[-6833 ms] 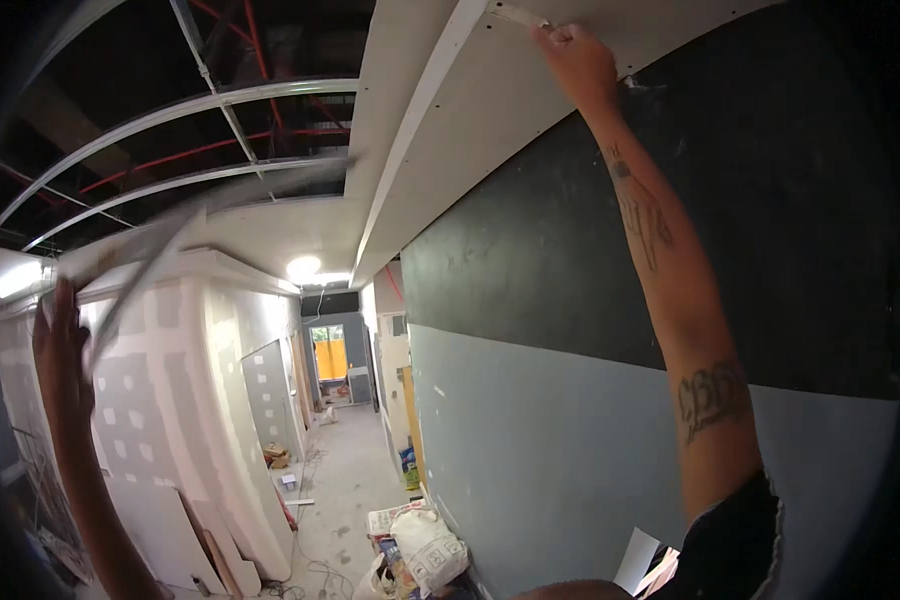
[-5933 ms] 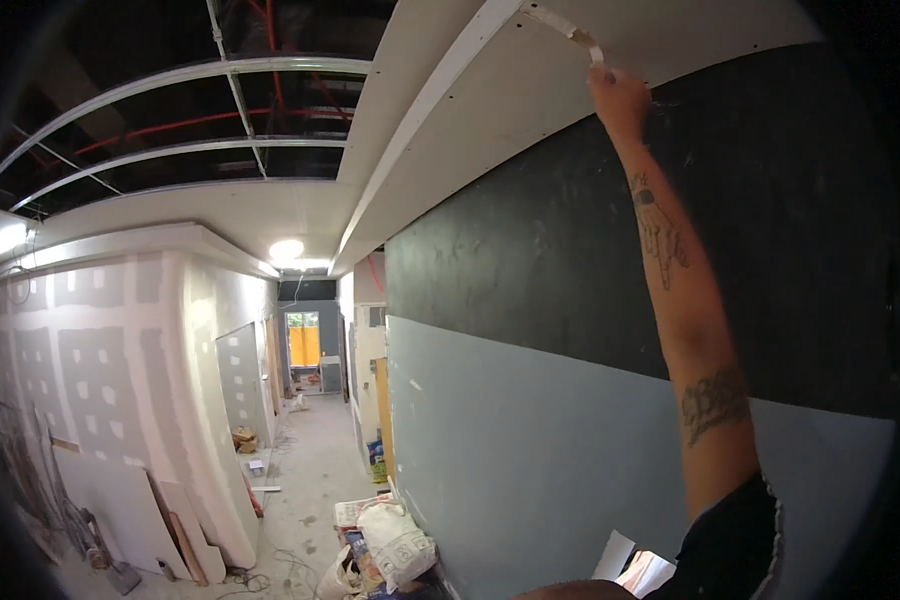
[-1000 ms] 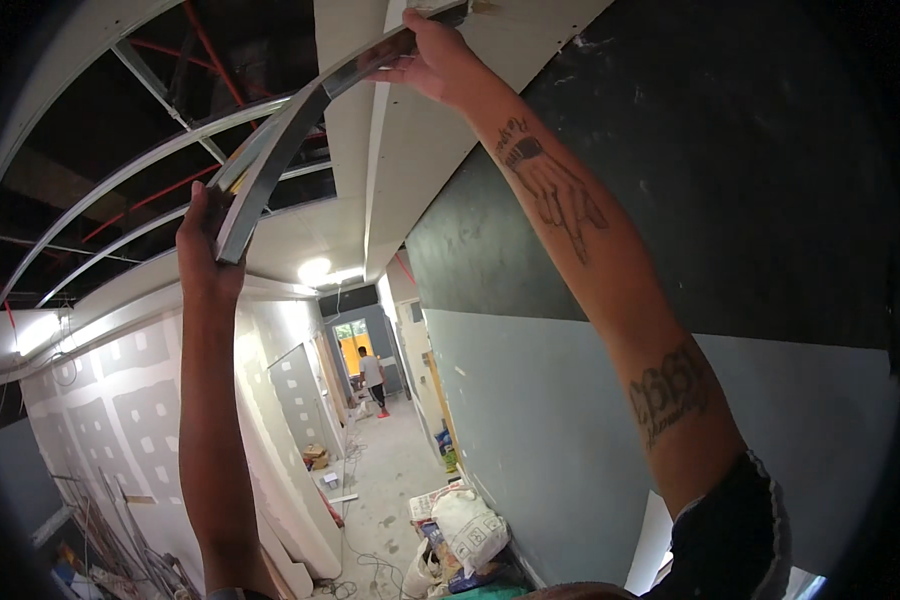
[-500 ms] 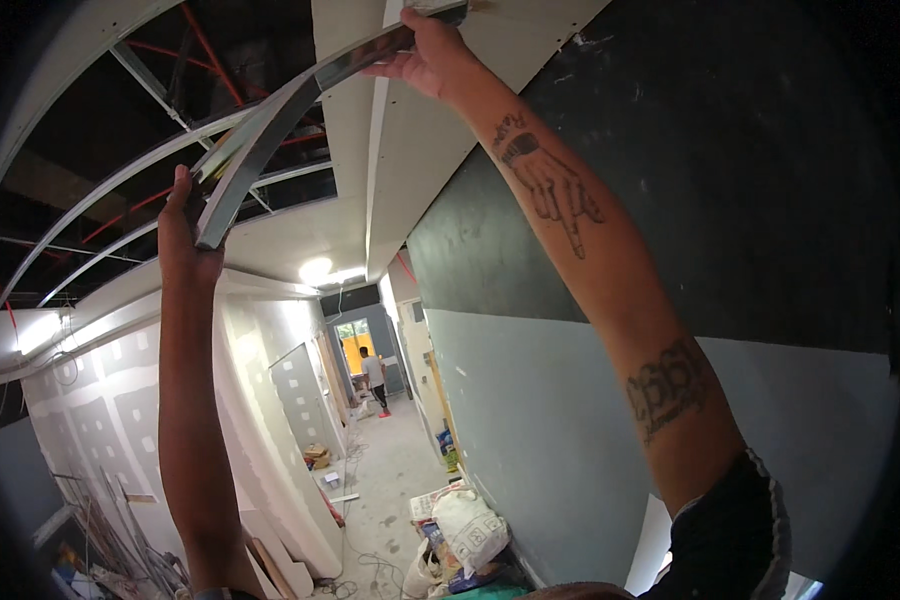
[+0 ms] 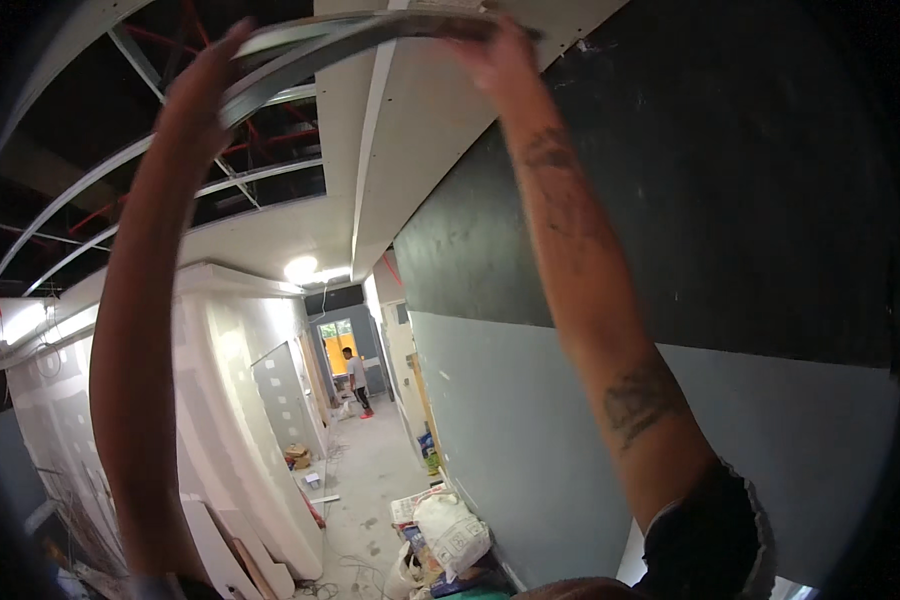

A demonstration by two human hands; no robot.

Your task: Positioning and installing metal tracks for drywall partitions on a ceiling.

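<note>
Fingers of the left hand appear closed around the left end of a long metal profile, and those of the right hand seem to grip it near its other end. Both hands are blurred, so how firmly they press, I cannot tell. The profile is overhead, crossing below the open ceiling frame and the pale ceiling board; whether it touches the board is not clear.

As I judge, the smooth metal could slide or twist if one hand holds more loosely than the other, because both arms are stretched high. A careless swing could also knock an end against the frame, or scratch the board and the black upper wall.

Concerning edges, the right end lies near the line where board and wall meet, so there is little room on that side. Toward the left, the gaps between the frame bars give more space, but the bars themselves could catch the metal. Below, the corridor floor leaves a passage, narrowed by the white bag and loose cables.
</note>
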